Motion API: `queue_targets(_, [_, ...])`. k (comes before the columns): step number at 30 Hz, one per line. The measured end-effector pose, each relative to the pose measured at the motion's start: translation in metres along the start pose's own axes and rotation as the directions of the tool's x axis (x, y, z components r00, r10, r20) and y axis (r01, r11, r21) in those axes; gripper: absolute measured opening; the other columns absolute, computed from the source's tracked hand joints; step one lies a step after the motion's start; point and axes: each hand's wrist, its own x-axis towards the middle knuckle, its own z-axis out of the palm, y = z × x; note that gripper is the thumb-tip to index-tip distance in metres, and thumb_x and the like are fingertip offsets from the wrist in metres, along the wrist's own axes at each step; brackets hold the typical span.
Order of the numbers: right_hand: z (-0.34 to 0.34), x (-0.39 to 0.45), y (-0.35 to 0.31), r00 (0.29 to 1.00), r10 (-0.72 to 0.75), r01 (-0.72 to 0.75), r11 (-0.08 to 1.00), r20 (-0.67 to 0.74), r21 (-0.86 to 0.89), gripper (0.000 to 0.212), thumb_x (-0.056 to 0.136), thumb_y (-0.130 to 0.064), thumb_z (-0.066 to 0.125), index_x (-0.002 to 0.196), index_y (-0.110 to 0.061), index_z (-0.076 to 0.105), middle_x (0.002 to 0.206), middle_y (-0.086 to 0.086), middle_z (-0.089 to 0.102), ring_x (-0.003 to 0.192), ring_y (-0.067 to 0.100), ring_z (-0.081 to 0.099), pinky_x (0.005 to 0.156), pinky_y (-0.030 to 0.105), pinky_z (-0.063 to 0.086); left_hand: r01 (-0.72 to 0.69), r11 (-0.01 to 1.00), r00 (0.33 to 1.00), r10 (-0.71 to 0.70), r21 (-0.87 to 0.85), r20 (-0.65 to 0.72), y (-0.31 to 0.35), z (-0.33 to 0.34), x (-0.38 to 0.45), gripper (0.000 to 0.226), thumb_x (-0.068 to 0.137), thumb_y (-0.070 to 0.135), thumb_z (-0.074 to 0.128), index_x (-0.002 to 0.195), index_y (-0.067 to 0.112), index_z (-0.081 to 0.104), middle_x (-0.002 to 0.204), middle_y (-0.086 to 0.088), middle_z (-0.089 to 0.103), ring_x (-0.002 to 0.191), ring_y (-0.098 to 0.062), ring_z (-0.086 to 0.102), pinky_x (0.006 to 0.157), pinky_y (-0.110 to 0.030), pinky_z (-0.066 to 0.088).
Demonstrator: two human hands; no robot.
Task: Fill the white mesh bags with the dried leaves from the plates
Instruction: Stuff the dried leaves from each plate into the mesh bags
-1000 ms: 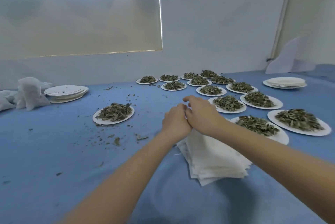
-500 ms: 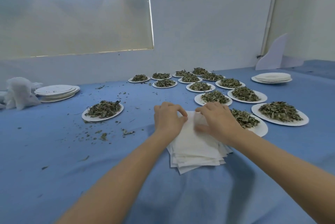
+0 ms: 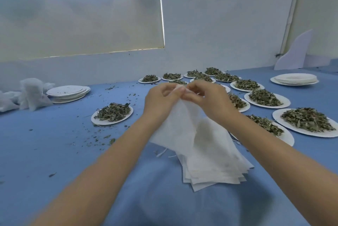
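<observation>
Fingertips of both hands are pinched on the top edge of 1 white mesh bag, which is held up above the blue table. The left hand and the right hand meet at the same spot, almost touching. The bag hangs down from them, and its low end looks to rest on or just over the stack of flat bags, though a gap cannot be told for sure.

It looks like the bag's mouth is being opened. This is best done if the 2 thin layers are rubbed apart gently and then pulled away from each other. Only 1 bag should be lifted, so the ones below should be watched. The mouth should be opened wide before any leaves are scooped in, or bits will be spilled like the crumbs on the table. The nearest full plate is just to the left, so little reach would be needed.

Some things are hard to see. The bag's opening is hidden by the fingers, so it cannot be told if it is open. 1 plate of dried leaves is partly covered by the right arm. The white lumps at the far left are cut off and may be filled bags
</observation>
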Motion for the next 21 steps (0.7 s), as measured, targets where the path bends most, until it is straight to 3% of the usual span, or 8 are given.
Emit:
queue_targets(2, [0.010, 0.013, -0.004, 0.999, -0.023, 0.026, 0.997, 0.042, -0.068, 0.015, 0.084, -0.027, 0.069, 0.096, -0.017, 0.071, 0.100, -0.002, 0.062, 0.088, 0.002, 0.052, 0.080, 0.018, 0.040, 0.013, 1.000, 0.999, -0.013, 0.007, -0.032, -0.001, -0.014, 0.009, 0.018, 0.085, 0.030, 0.066, 0.098, 0.017, 0.068, 0.095, 0.004, 0.071, 0.095, -0.005, 0.063, 0.084, -0.022, 0.046])
queue_targets(5, [0.027, 0.030, -0.005, 0.998, -0.064, 0.068, 0.978, 0.022, -0.196, 0.025, 0.085, -0.035, 0.066, 0.103, -0.019, 0.072, 0.112, 0.003, 0.054, 0.110, 0.014, 0.045, 0.090, 0.021, 0.032, 0.002, 1.000, 0.997, -0.002, 0.010, -0.082, -0.003, -0.030, 0.019, 0.013, 0.083, 0.024, 0.067, 0.094, 0.016, 0.068, 0.093, 0.002, 0.071, 0.092, -0.008, 0.065, 0.084, -0.026, 0.048])
queue_targets(7, [0.038, 0.041, -0.002, 0.998, -0.053, 0.064, 0.945, 0.043, -0.320, 0.031, 0.085, -0.041, 0.065, 0.107, -0.020, 0.071, 0.114, 0.005, 0.051, 0.114, 0.021, 0.041, 0.097, 0.029, 0.031, 0.015, 1.000, 0.992, -0.017, -0.020, -0.123, -0.006, -0.041, 0.026, 0.014, 0.082, 0.022, 0.069, 0.094, 0.016, 0.068, 0.092, 0.001, 0.072, 0.090, -0.011, 0.066, 0.084, -0.031, 0.050])
queue_targets(10, [0.054, 0.054, -0.003, 0.995, -0.074, 0.096, 0.912, 0.069, -0.399, 0.031, 0.084, -0.041, 0.065, 0.104, -0.019, 0.072, 0.102, 0.001, 0.046, 0.109, 0.026, 0.039, 0.094, 0.033, 0.031, -0.011, 0.999, 0.988, 0.017, 0.036, -0.154, -0.013, -0.059, 0.038, 0.012, 0.081, 0.024, 0.070, 0.092, 0.018, 0.069, 0.090, 0.004, 0.071, 0.088, -0.010, 0.066, 0.080, -0.031, 0.050])
queue_targets(14, [0.073, 0.076, -0.016, 0.967, -0.247, 0.252, 0.920, 0.056, -0.300, 0.020, 0.083, -0.023, 0.069, 0.102, -0.015, 0.071, 0.096, 0.000, 0.061, 0.097, 0.021, 0.047, 0.082, 0.021, 0.029, -0.058, 0.993, 0.986, 0.074, 0.103, -0.150, -0.021, -0.079, 0.054, 0.006, 0.081, 0.024, 0.070, 0.086, 0.022, 0.068, 0.088, 0.010, 0.070, 0.089, -0.006, 0.065, 0.085, -0.032, 0.050])
queue_targets(18, [0.090, 0.099, -0.031, 0.979, -0.112, 0.109, 0.994, 0.169, 0.024, 0.009, 0.082, -0.025, 0.070, 0.090, -0.024, 0.068, 0.077, -0.018, 0.063, 0.073, -0.012, 0.054, 0.066, 0.002, 0.036, -0.083, 0.992, 0.983, 0.097, 0.094, -0.155, -0.025, -0.096, 0.071, 0.003, 0.082, 0.021, 0.069, 0.084, 0.022, 0.068, 0.087, 0.009, 0.070, 0.088, -0.007, 0.065, 0.085, -0.034, 0.052])
queue_targets(21, [0.098, 0.115, -0.034, 0.948, -0.051, 0.028, 0.997, 0.315, 0.078, 0.008, 0.080, -0.030, 0.070, 0.080, -0.024, 0.067, 0.063, -0.014, 0.061, 0.059, -0.001, 0.054, 0.054, 0.009, 0.038, -0.099, 0.989, 0.984, 0.114, 0.108, -0.139, -0.027, -0.109, 0.083, 0.004, 0.083, 0.021, 0.067, 0.083, 0.025, 0.068, 0.082, 0.010, 0.070, 0.085, -0.004, 0.065, 0.080, -0.028, 0.052])
